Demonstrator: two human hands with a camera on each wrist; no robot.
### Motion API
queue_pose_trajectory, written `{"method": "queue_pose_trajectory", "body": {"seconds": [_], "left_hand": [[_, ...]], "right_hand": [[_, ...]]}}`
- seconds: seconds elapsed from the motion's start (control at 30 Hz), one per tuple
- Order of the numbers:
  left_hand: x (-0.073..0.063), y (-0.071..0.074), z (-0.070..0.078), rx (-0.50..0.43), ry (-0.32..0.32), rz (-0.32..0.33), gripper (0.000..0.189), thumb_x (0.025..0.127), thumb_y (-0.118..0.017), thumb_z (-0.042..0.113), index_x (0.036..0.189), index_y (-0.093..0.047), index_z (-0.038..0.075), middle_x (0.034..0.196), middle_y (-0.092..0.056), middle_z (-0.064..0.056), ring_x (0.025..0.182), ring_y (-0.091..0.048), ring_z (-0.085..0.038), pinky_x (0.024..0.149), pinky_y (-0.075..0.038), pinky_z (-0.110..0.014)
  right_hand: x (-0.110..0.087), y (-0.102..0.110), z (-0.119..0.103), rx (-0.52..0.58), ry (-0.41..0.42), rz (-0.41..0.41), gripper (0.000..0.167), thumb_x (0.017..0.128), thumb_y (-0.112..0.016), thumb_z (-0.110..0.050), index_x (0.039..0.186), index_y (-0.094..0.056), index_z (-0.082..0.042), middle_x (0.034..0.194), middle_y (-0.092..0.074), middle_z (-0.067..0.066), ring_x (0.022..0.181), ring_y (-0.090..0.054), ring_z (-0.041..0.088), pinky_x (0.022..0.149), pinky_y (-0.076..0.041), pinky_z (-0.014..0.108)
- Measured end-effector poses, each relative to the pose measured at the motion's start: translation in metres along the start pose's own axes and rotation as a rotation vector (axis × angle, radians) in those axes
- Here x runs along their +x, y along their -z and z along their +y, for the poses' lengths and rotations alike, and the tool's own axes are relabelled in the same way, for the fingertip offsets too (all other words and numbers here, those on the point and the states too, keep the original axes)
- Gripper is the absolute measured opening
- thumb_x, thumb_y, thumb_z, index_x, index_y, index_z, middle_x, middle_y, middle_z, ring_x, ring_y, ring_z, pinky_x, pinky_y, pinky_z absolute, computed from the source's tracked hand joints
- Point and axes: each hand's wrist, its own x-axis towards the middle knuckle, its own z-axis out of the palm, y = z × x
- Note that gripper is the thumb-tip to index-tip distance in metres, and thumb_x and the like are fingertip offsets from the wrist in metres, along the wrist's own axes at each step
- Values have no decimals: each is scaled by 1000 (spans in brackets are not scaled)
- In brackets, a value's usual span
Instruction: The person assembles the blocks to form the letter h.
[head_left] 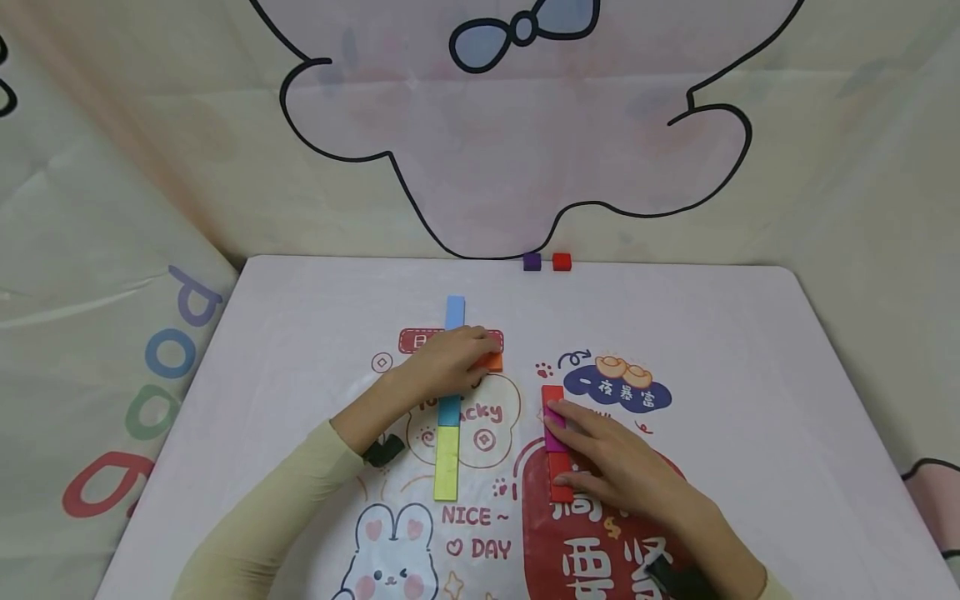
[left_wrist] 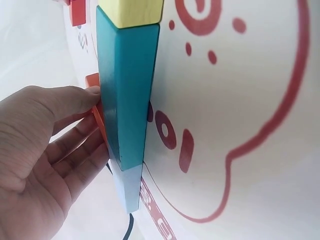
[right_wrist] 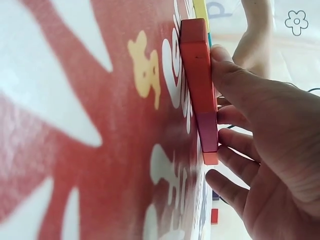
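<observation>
My left hand (head_left: 450, 357) reaches across a straight row of blocks: light blue (head_left: 454, 310), teal (head_left: 448, 412) and yellow (head_left: 446, 463). Between its thumb and fingers it pinches an orange block (head_left: 493, 363), which lies against the far side of the teal block in the left wrist view. A second row, right of the first, has a red block (head_left: 552, 392), a magenta block (head_left: 555, 443) and another red block (head_left: 561, 494). Along this row's right side rests my right hand (head_left: 618, 462), thumb by the nearer red block, fingers loosely extended beside the magenta one.
A purple cube (head_left: 532, 262) and a red cube (head_left: 562, 262) sit at the far edge of the white table (head_left: 300, 333). Its cover carries printed pictures and lettering. Hanging cloth (head_left: 187, 100) stands behind and at the sides.
</observation>
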Motion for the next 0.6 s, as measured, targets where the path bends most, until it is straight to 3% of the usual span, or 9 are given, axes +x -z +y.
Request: {"method": "queue_pose_trajectory", "body": {"seconds": [0.6], "left_hand": [[-2,0,0,-15,0,6,44,100,-74,25,143,-67,16,141,-68,-6,123,-64,-22,111,-58,-40]], "right_hand": [[0,-1,2,27,-15,4,87,82,-88,-47,158,-52,-23,165,-50,4,148,-54,33,107,-59,55]]}}
